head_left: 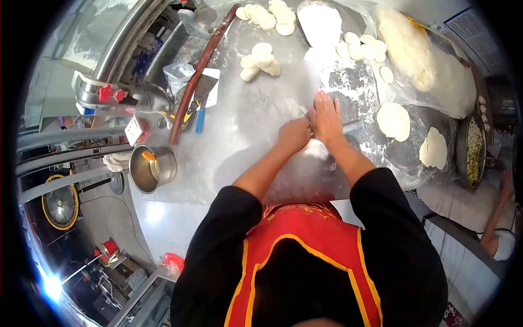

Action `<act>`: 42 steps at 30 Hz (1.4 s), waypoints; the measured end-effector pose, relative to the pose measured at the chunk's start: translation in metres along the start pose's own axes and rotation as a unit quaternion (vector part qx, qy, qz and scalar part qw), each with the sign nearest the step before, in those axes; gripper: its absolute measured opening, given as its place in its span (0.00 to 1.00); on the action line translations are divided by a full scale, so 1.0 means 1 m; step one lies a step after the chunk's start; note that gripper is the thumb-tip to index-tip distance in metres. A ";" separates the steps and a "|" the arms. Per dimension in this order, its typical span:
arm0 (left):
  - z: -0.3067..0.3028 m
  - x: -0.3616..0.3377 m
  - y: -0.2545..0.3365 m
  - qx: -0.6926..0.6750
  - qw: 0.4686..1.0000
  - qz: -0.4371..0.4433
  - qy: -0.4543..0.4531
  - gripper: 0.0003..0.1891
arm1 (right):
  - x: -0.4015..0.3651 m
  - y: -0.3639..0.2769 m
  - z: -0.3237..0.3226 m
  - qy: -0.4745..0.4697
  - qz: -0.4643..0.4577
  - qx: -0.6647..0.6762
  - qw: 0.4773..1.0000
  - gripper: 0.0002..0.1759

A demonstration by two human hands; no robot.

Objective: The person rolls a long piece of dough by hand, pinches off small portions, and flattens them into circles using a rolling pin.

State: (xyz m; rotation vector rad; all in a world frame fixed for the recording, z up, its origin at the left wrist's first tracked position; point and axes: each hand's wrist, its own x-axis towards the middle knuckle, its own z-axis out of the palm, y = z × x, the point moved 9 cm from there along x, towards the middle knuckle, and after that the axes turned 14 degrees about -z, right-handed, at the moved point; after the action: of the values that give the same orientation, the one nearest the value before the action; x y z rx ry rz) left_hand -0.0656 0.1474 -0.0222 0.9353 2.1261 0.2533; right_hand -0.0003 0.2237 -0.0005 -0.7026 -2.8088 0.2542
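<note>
My left hand [295,135] is closed, its knuckles up, close against my right hand at the middle of the worktop. What its fingers hold is hidden. My right hand [326,116] lies flat with its fingers stretched forward, pressing down beside it. A grey rod [353,126], like the end of a rolling pin, sticks out to the right from under my right hand. Pale floured dough [315,150] shows just below my wrists. Two flattened dough rounds, one [393,121] nearer and one [433,148] farther right, lie on the dark floured surface.
Small dough pieces [260,61] lie in piles at the back. A large dough mass [406,49] sits at back right, near a pan of filling [473,151]. At left are a long brown stick [201,73], a blue-handled scraper [200,120] and a metal pot [152,169]. Another person's arm [497,212] appears far right.
</note>
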 end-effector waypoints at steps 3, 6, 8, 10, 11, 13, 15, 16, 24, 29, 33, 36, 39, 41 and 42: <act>0.003 0.005 -0.009 0.018 1.000 -0.007 0.003 0.20 | -0.035 -0.015 -0.006 -0.019 -0.039 0.034 0.998 0.33; -0.004 -0.007 -0.055 -0.086 0.996 0.007 0.037 0.18 | -0.124 -0.030 -0.018 -0.132 -0.078 0.090 0.984 0.34; 0.012 -0.011 -0.092 -0.224 0.973 -0.038 0.028 0.14 | -0.131 -0.030 -0.023 -0.060 -0.103 0.081 0.989 0.34; 0.017 -0.014 -0.072 -0.157 0.987 0.029 0.009 0.14 | -0.107 -0.032 -0.021 -0.003 -0.103 0.037 0.994 0.34; 0.018 -0.012 -0.056 -0.125 0.990 0.063 0.003 0.14 | -0.077 -0.028 -0.013 -0.004 -0.077 0.032 0.996 0.33; 0.005 -0.006 -0.026 -0.073 0.996 0.038 0.021 0.14 | -0.020 -0.016 0.000 -0.013 -0.012 0.006 1.000 0.33; -0.006 -0.006 -0.011 -0.028 0.999 0.026 0.013 0.15 | -0.001 -0.012 0.005 -0.024 -0.004 0.049 0.999 0.32; -0.009 -0.006 -0.008 -0.007 1.000 0.028 -0.002 0.15 | 0.001 -0.016 -0.002 -0.048 -0.004 0.086 0.995 0.31; 0.011 -0.018 -0.097 -0.203 0.976 0.024 0.074 0.17 | -0.125 -0.043 -0.019 -0.034 -0.133 0.028 0.990 0.37; -0.010 -0.017 -0.027 -0.048 0.999 -0.016 0.019 0.17 | 0.001 -0.031 0.006 0.018 -0.039 0.033 0.999 0.30; -0.003 -0.016 -0.026 0.039 0.998 0.049 0.018 0.15 | -0.024 -0.040 -0.009 0.012 -0.081 0.040 0.996 0.31; 0.003 -0.004 -0.046 0.055 0.997 0.056 0.004 0.13 | -0.128 -0.045 -0.015 -0.002 -0.145 0.088 0.986 0.36; 0.004 -0.006 -0.011 0.047 0.991 0.128 -0.001 0.12 | -0.178 -0.055 -0.032 -0.069 -0.119 0.091 0.986 0.38; 0.022 -0.003 0.053 0.055 0.975 0.215 -0.021 0.11 | -0.190 -0.052 -0.024 -0.086 -0.120 0.099 0.984 0.39; 0.028 -0.006 0.090 0.045 0.967 0.247 -0.053 0.13 | -0.184 -0.050 -0.025 -0.086 -0.109 0.126 0.982 0.38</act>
State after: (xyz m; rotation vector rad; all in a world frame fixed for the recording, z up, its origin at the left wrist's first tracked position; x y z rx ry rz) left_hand 0.0062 0.2038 0.0036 1.4941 1.7905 0.3461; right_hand 0.1423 0.0943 0.0005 -0.3269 -2.9080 0.6430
